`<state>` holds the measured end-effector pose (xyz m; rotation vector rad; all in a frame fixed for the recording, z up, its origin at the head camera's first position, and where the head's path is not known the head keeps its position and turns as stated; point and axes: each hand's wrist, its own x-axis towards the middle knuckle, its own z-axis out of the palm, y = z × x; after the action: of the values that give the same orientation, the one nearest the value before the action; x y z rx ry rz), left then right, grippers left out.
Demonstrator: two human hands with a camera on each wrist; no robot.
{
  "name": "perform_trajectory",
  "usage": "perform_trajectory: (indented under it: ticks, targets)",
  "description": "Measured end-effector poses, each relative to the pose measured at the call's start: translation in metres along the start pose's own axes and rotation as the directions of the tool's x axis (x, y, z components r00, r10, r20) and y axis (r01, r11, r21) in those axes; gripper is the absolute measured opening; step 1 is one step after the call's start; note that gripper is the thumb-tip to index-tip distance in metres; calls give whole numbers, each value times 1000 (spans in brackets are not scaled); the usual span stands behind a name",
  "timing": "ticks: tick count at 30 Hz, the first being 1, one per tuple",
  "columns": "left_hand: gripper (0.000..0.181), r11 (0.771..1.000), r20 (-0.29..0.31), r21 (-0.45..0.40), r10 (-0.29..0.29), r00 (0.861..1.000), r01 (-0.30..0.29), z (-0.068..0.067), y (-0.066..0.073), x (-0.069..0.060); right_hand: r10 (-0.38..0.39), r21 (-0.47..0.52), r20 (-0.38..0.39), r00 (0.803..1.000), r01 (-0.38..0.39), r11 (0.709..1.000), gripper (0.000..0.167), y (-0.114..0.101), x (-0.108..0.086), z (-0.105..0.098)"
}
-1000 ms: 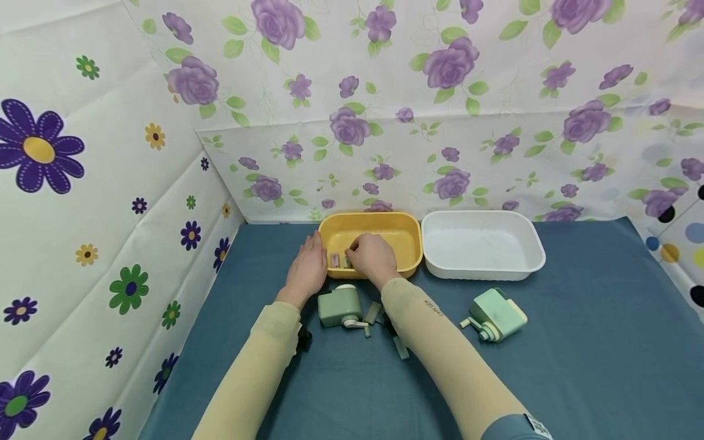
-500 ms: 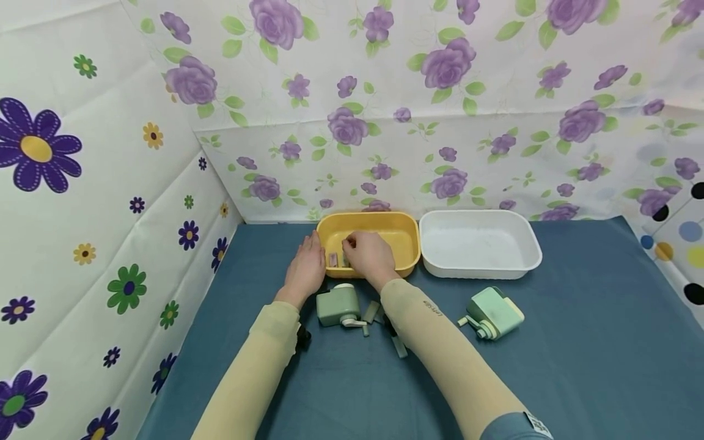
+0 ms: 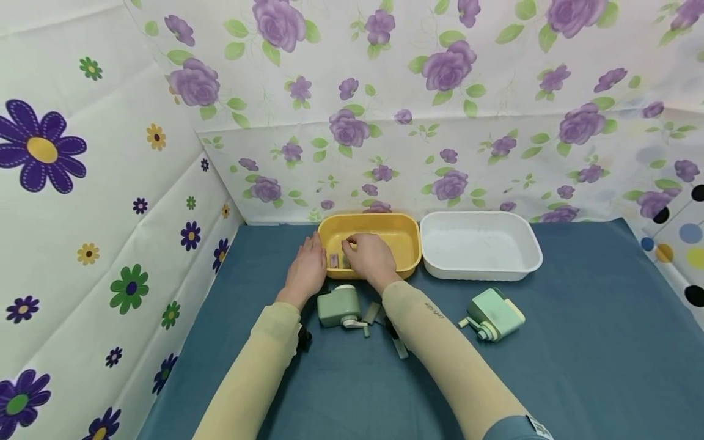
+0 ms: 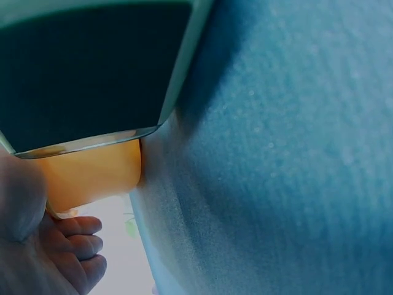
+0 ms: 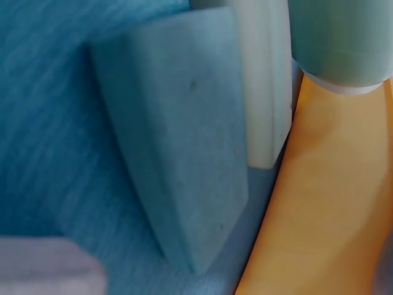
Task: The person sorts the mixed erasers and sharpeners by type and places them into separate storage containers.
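With your left hand (image 3: 307,266) straight-fingered against the yellow tray (image 3: 408,241) and right hand (image 3: 373,258) unclear in its grip, hold the green block (image 3: 346,262) inside, probably light and firm, by its sides.

Rose-print back wall (image 3: 401,79); flower-print left wall (image 3: 71,214); dotted right wall (image 3: 679,211); blue cloth (image 3: 594,366) below.

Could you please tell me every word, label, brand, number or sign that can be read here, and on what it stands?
No text can be read with certainty.
Dark lettering on the right sleeve: too small and blurred to read.
White label on the blue band farther up that arm: dark marks, too small to read.
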<state>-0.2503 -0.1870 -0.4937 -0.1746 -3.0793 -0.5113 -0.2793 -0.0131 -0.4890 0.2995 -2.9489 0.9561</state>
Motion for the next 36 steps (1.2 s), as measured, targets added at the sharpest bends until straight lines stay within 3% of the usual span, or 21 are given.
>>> perform_trajectory:
  ticks: [6, 15, 23, 36]
  targets:
    - [59, 1000, 7, 13, 2, 1000, -2, -1, 2, -1, -60, 71, -42, 997, 63, 996, 34, 2, -1, -1]
    - [59, 1000, 9, 6, -4, 1000, 3, 1, 5, 1, -190, 175, -85, 978, 202, 964, 35, 8, -8, -13]
    - [60, 1000, 12, -5, -26, 1000, 26, 0, 6, 2, -219, 169, -3, 976, 217, 962, 41, 8, -20, -45]
    - [60, 999, 26, -29, -36, 999, 37, -1, 2, -1, -291, 150, 65, 955, 279, 949, 31, 27, -51, -92]
